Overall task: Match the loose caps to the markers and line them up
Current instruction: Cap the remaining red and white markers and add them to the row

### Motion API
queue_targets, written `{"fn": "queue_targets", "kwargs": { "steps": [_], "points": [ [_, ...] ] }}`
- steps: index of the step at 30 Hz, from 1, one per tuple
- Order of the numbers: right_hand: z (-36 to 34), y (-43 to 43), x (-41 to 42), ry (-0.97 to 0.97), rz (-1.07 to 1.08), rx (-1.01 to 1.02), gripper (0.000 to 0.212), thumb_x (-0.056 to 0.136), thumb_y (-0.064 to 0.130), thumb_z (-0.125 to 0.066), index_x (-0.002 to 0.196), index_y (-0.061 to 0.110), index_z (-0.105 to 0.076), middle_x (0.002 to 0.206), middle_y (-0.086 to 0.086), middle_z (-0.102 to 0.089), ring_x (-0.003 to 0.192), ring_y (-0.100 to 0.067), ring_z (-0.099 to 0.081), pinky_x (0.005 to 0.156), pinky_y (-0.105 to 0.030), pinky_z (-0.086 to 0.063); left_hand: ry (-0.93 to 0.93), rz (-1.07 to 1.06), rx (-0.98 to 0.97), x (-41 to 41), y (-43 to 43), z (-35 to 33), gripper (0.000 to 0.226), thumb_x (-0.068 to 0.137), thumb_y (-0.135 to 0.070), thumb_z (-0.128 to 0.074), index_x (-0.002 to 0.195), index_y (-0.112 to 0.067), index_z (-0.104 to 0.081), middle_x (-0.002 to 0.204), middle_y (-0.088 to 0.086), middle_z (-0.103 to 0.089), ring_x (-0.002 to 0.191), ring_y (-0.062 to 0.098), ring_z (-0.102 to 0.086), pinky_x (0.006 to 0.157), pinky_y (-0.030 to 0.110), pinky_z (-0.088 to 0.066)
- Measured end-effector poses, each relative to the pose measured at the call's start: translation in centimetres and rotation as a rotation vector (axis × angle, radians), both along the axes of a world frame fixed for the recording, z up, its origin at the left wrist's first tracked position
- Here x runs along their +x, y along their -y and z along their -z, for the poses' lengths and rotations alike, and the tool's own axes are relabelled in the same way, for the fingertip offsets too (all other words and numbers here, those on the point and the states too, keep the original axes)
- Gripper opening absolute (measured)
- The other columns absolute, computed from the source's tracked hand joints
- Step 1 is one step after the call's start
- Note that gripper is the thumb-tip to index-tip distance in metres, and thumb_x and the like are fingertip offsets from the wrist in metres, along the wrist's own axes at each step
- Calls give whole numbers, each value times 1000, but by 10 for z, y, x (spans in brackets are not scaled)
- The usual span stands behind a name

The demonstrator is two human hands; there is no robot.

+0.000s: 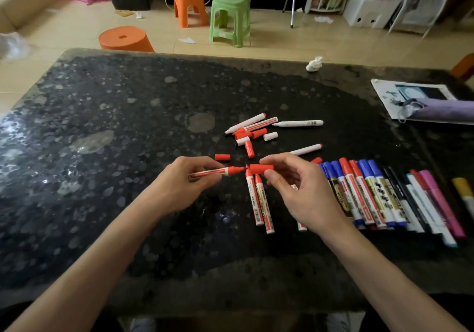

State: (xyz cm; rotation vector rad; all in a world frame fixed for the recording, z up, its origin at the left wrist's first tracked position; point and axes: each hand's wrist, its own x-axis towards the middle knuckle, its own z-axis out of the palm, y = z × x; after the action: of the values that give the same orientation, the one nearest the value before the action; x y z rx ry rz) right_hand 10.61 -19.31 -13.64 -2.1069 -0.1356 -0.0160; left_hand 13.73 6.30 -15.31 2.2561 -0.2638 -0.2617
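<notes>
The left hand (pixel 184 181) grips an uncapped red marker (pixel 215 172) by its barrel, fingers curled round it, with the tip pointing toward the right hand (pixel 302 193). The right hand pinches a red cap (pixel 261 168) between thumb and fingertips. The cap's open end faces the marker tip and sits just beside it, not yet on. Both hands hover over a dark speckled table (pixel 102 152).

On the table, to the right of the right hand, lies a row of capped markers (pixel 379 195) side by side: blue, red, black, white, pink and yellow. The hand hides the row's near-left part. At the table's far right a purple cloth (pixel 448 112) rests on a printed sheet (pixel 384 93).

Beyond the hands sits a loose heap (pixel 254 131) of uncapped white and red markers mixed with red and white caps. Below the held marker's tip, two red markers (pixel 259 200) lie side by side, touching. A single loose red cap (pixel 222 157) lies apart, just beyond the left hand's fingers.
</notes>
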Motion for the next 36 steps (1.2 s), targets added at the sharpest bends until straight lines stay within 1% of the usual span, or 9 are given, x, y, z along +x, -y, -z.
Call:
{"fn": "queue_targets", "kwargs": {
  "steps": [5,8,11,14,19,24,28,33,36],
  "points": [
    [1,-3,-2,7,-53,-65,21,101,29,-66,121,34,-71,108,21,-71,108,4,-66,96,-23,-54,-28,52,10,-4,4,-2,13,97,-37,-67,103,-48,-72,86,-11,-73,81,13,-69,82,46,-58],
    [1,-7,-6,-15,-103,-78,23,100,30,-67,122,33,-72,107,22,-71,108,6,-64,93,-19,-52,-21,92,18,-8,11,-8,15,97,-38,-66,109,-44,-74,92,-14,-75,88,6,-70,88,41,-58],
    [3,-9,-8,-13,-102,-99,23,98,33,-69,120,34,-74,104,21,-72,105,4,-66,93,-25,-56,32,114,37,-13,17,-13,19,97,-39,-66,113,-42,-76,95,-22,-75,92,-3,-68,89,33,-57],
    [4,-8,-10,9,-74,-72,25,96,33,-70,120,30,-76,102,20,-75,101,1,-69,91,-31,-58,94,81,46,-16,20,-10,18,97,-45,-65,111,-44,-76,98,-25,-74,96,-1,-68,90,39,-57],
    [5,-7,-17,64,-15,-21,26,93,34,-72,118,28,-78,102,20,-77,99,3,-71,91,-28,-59,104,44,34,-22,27,-6,25,94,-55,-57,111,-47,-73,95,-25,-73,89,5,-69,83,45,-58],
    [8,-4,-20,72,-17,-35,25,92,31,-74,116,27,-79,103,22,-76,101,9,-68,91,-15,-55,72,36,47,-27,32,-2,28,90,-58,-51,114,-55,-65,96,-24,-74,94,3,-69,88,44,-56],
    [10,-3,-19,60,-25,-2,24,93,30,-74,116,25,-80,103,19,-77,101,4,-70,90,-21,-58,64,51,68,-25,33,-6,22,96,-59,-52,114,-56,-64,96,-26,-74,95,1,-69,89,44,-57],
    [6,2,-8,-49,-77,-29,19,96,27,-73,113,32,-76,103,18,-75,103,0,-69,95,-33,-58,44,88,109,-21,29,-12,18,99,-53,-54,108,-51,-69,80,-17,-70,76,6,-66,77,43,-57],
    [4,9,-3,-69,-52,-26,19,95,24,-74,110,34,-74,104,19,-74,105,2,-68,98,-33,-57,40,69,113,-21,25,-13,19,98,-51,-54,107,-50,-71,80,-18,-70,76,6,-65,75,41,-57]
  ]
}}
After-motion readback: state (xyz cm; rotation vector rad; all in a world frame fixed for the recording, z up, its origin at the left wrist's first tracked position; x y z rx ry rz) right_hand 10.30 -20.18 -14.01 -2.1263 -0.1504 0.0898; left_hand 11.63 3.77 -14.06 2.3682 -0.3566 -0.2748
